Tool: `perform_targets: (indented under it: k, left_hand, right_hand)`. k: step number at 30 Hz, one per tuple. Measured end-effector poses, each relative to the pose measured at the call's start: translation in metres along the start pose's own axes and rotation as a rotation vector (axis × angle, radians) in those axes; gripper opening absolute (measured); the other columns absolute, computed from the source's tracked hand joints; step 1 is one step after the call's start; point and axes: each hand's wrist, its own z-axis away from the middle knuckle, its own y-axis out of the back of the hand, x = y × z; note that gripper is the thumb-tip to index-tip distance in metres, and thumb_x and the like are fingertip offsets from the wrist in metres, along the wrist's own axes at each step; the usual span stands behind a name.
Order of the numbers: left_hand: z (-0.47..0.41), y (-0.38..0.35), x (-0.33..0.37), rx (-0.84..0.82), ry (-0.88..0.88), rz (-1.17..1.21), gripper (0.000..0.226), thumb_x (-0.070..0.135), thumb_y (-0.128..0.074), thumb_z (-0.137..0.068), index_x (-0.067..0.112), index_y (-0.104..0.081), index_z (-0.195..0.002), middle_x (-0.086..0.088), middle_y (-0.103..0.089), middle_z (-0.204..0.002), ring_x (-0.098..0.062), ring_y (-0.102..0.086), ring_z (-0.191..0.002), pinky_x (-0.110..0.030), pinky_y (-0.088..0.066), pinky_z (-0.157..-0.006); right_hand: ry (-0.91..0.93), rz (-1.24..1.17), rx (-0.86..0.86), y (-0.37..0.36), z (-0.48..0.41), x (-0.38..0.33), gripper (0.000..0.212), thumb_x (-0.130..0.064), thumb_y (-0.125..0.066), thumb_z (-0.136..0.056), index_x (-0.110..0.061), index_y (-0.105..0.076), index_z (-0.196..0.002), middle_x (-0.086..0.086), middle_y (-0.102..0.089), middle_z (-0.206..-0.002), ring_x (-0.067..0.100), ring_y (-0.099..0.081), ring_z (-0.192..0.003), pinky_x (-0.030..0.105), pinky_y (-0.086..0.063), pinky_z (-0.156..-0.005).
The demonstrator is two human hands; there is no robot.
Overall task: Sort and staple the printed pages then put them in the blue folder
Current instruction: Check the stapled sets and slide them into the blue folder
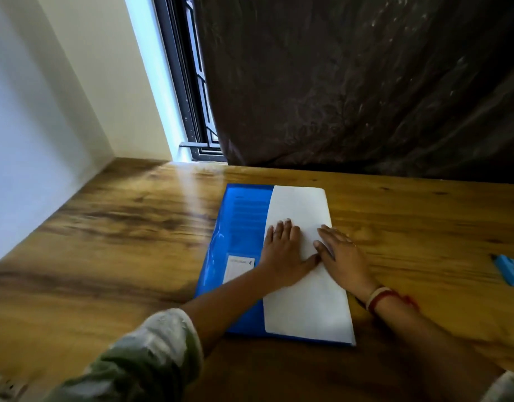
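Observation:
A blue folder [238,227] lies flat on the wooden table [119,227], with a white label near its lower left. White printed pages [305,306] sit partly inside it; their right part sticks out past the translucent blue cover, and faint text shows through the cover. My left hand [281,253] rests flat on the pages at the cover's edge, fingers spread. My right hand [342,256] lies flat on the pages' right edge, touching the left thumb. Neither hand grips anything. A blue stapler [509,272] lies at the far right of the table.
A dark curtain [366,82] hangs behind the table's far edge. A window with a dark frame [192,97] and a white wall [46,111] stand at the left. Bare wood stretches left of the folder and between the pages and the stapler.

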Motion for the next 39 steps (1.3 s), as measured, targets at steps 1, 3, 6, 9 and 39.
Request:
perform_targets:
  k: [1, 3, 6, 9, 39]
  left_hand:
    - [0.000, -0.002, -0.002, 0.000, 0.003, -0.011, 0.086, 0.065, -0.029, -0.094, 0.009, -0.004, -0.154, -0.012, 0.004, -0.162, -0.028, 0.006, -0.149, -0.041, 0.006, -0.119]
    - [0.003, -0.002, -0.007, -0.029, -0.005, -0.035, 0.085, 0.065, -0.025, -0.094, 0.010, 0.002, -0.154, -0.011, 0.008, -0.162, -0.027, 0.009, -0.149, -0.041, 0.009, -0.119]
    - [0.006, -0.001, -0.014, -0.065, -0.024, -0.062, 0.084, 0.065, -0.023, -0.094, 0.011, 0.004, -0.154, -0.010, 0.009, -0.162, -0.025, 0.011, -0.149, -0.040, 0.011, -0.118]
    - [0.007, 0.002, -0.022, -0.073, -0.035, -0.068, 0.084, 0.064, -0.024, -0.095, 0.012, 0.005, -0.154, -0.010, 0.010, -0.161, -0.024, 0.011, -0.148, -0.038, 0.013, -0.116]
    - [0.082, 0.062, -0.267, 0.043, 0.210, -0.018, 0.123, 0.093, 0.012, -0.058, 0.020, -0.007, -0.155, -0.001, -0.004, -0.163, -0.018, -0.002, -0.149, -0.044, 0.001, -0.120]
  right_hand:
    - [-0.004, 0.038, -0.033, -0.001, 0.002, -0.003, 0.055, -0.043, -0.032, -0.101, -0.017, -0.029, -0.150, 0.000, -0.027, -0.157, 0.017, -0.021, -0.146, 0.031, -0.012, -0.119]
    - [-0.015, 0.103, -0.091, -0.001, 0.007, -0.009, 0.061, -0.050, -0.023, -0.101, -0.019, -0.020, -0.153, -0.002, -0.017, -0.160, 0.016, -0.012, -0.148, 0.033, -0.004, -0.120]
    - [-0.012, 0.168, -0.112, -0.002, 0.016, -0.015, 0.091, -0.074, 0.008, -0.083, -0.022, -0.017, -0.154, -0.003, -0.014, -0.161, 0.016, -0.010, -0.149, 0.037, -0.001, -0.120]
    - [-0.023, 0.174, -0.130, -0.003, 0.019, -0.020, 0.105, -0.079, 0.019, -0.071, -0.024, -0.014, -0.154, -0.005, -0.011, -0.161, 0.016, -0.006, -0.149, 0.037, 0.003, -0.119]
    - [0.134, -0.043, -0.112, -0.042, -0.044, -0.102, 0.115, -0.089, 0.010, -0.067, -0.017, -0.009, -0.154, 0.001, -0.007, -0.162, 0.015, -0.001, -0.149, 0.030, 0.001, -0.116]
